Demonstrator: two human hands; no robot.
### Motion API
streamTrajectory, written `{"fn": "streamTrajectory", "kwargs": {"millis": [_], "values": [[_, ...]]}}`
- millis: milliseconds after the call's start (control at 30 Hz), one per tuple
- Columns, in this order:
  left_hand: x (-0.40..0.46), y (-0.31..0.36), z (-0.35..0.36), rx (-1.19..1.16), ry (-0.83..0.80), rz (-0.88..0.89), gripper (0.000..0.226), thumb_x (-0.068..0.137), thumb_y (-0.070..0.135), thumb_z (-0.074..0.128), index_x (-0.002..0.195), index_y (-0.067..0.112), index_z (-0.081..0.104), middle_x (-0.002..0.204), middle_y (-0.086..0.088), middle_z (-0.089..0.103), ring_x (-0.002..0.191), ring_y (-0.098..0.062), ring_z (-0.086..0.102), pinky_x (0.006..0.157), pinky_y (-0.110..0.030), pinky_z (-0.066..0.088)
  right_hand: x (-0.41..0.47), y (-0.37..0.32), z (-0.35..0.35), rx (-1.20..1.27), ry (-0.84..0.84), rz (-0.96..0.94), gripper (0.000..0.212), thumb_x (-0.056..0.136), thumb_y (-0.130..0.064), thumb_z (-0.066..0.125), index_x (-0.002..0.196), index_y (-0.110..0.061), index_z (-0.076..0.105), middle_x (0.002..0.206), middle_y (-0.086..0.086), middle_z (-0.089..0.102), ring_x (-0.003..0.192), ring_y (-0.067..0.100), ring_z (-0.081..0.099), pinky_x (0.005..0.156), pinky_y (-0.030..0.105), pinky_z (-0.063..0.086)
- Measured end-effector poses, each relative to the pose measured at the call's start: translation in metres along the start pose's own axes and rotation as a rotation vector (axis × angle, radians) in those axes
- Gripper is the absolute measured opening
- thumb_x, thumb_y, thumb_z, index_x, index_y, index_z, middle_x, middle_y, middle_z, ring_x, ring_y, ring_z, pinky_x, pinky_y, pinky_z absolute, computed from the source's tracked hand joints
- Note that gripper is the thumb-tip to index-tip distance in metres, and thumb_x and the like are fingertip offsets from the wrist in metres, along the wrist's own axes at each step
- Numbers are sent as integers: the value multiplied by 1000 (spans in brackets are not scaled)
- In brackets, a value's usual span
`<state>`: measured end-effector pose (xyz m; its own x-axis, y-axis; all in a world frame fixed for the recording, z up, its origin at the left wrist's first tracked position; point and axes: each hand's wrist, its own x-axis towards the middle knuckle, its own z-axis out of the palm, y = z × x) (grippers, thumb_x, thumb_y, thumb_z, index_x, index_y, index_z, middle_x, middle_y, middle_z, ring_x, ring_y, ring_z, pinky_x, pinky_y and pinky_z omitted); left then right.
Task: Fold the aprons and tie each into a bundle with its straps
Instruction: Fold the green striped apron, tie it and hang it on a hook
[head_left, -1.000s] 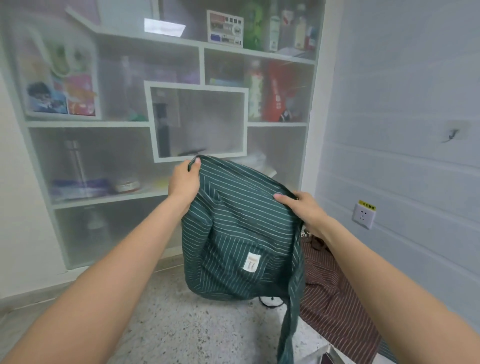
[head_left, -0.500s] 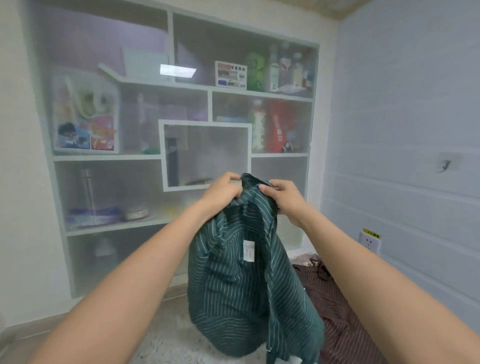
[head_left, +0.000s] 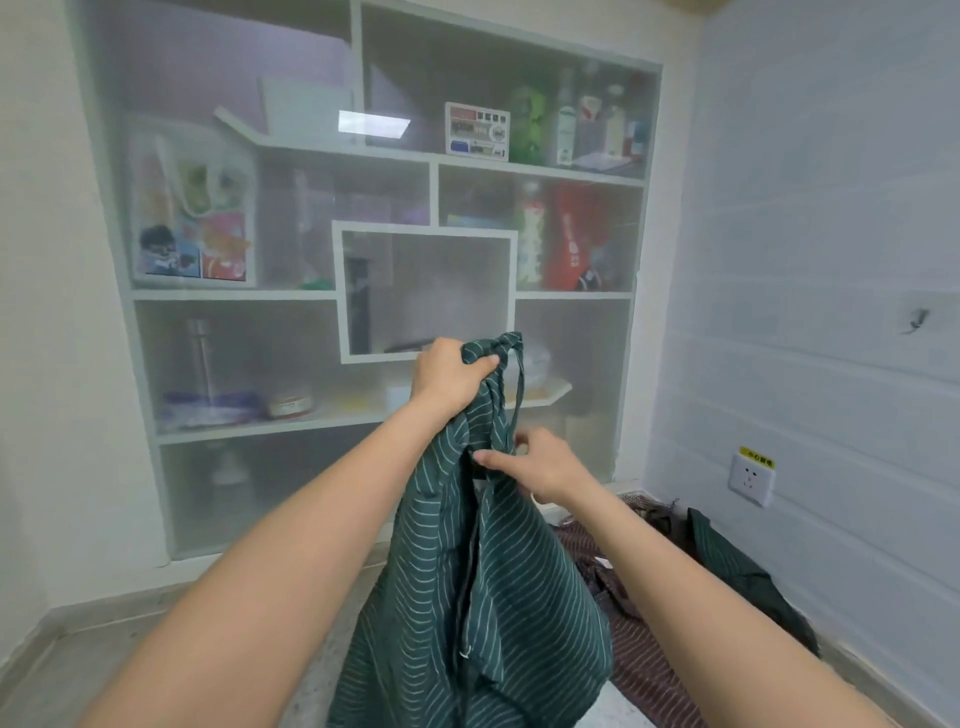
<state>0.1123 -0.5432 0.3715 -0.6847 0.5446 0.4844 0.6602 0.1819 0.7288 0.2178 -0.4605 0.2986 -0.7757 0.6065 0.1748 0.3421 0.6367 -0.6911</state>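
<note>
Green apron now hangs bunched from the left hand's grip; the right hand has dropped lower, pinching cloth to fold.

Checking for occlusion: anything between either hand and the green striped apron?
Nothing visible. The left hand grips the bunched top of the green striped apron; the right hand touches it lower down.

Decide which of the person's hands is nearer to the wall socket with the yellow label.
Right. The right hand is at the green apron's middle, lower and further toward the socket; the left hand grips the apron's bunched top, higher and further away.
</note>
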Motion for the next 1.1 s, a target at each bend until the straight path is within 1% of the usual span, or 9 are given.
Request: {"fn": "streamTrajectory", "kwargs": {"millis": [200, 333, 467, 533, 633, 800, 867, 967, 1100], "values": [[-12, -16, -20, -79, 3, -90, 34, 86, 34, 64, 67, 7, 55, 70, -11, 61, 72, -29, 57, 66, -33, 43, 6, -16, -4, -96, 75, 206, 32, 96, -28, 42, 86, 0, 54, 69, 18, 69, 51, 28, 67, 64, 35, 59], [-24, -25, -31, -245, -102, -129, 35, 88, 30, 62, 91, -5, 63, 89, -20, 68, 83, -32, 66, 84, -42, 51, 12, -11, -13, -115, -36, 303, 24, 94, -22, 55, 75, -8, 50, 119, 18, 62, 99, 30, 64, 83, 32, 55], [-40, -22, -39, -300, -256, -177, 31, 90, 31, 61, 96, 0, 62, 93, -14, 70, 81, -24, 66, 81, -35, 52, 17, -12, -16, 679, -273, 476, 28, 101, -24, 42, 118, -4, 48, 136, 21, 44, 117, 43, 52, 66, 48, 58], [-47, -20, -42, -274, -436, -239, 41, 88, 40, 61, 108, 4, 62, 99, -11, 72, 88, -23, 69, 87, -36, 53, 24, -12, -14, 905, -199, 373, 29, 103, -19, 33, 123, -6, 49, 127, 20, 51, 119, 40, 52, 69, 49, 57], [-51, -20, -47, -213, -774, -343, 60, 83, 70, 41, 108, 20, 61, 101, 0, 70, 100, -17, 62, 98, -34, 43, 22, -24, -16, 862, -80, 98, 17, 95, -4, 47, 100, 0, 63, 96, 17, 67, 86, 26, 65, 69, 30, 57], [-34, -29, -33, -194, -338, -394, 76, 94, 63, 13, 137, 10, 45, 142, -11, 46, 128, -26, 44, 109, -41, 32, 19, -34, -37, 478, -100, -209, 38, 79, 27, 42, 81, -3, 66, 85, 15, 68, 74, 20, 65, 70, 27, 57], [-33, -31, -24, -134, -423, -418, 76, 95, 61, 12, 142, 7, 36, 141, -17, 44, 129, -30, 42, 113, -46, 26, 16, -37, -41, 453, -126, -277, 41, 76, 30, 44, 79, -4, 67, 91, 13, 69, 80, 17, 67, 73, 26, 55], [-37, -32, -14, -76, -658, -514, 96, 83, 78, 9, 138, 6, 41, 101, -16, 63, 97, -25, 56, 108, -53, 23, 15, -34, -44, 602, -163, -305, 44, 77, 32, 41, 84, -4, 64, 93, 10, 68, 86, 17, 67, 78, 28, 57], [-47, -27, 1, -199, -702, -501, 89, 82, 78, 6, 140, 19, 40, 127, -14, 57, 124, -29, 45, 99, -42, 28, 11, -25, -47, 820, -142, -267, 38, 83, 26, 40, 94, -7, 55, 96, 8, 66, 85, 17, 66, 73, 28, 58]]}}
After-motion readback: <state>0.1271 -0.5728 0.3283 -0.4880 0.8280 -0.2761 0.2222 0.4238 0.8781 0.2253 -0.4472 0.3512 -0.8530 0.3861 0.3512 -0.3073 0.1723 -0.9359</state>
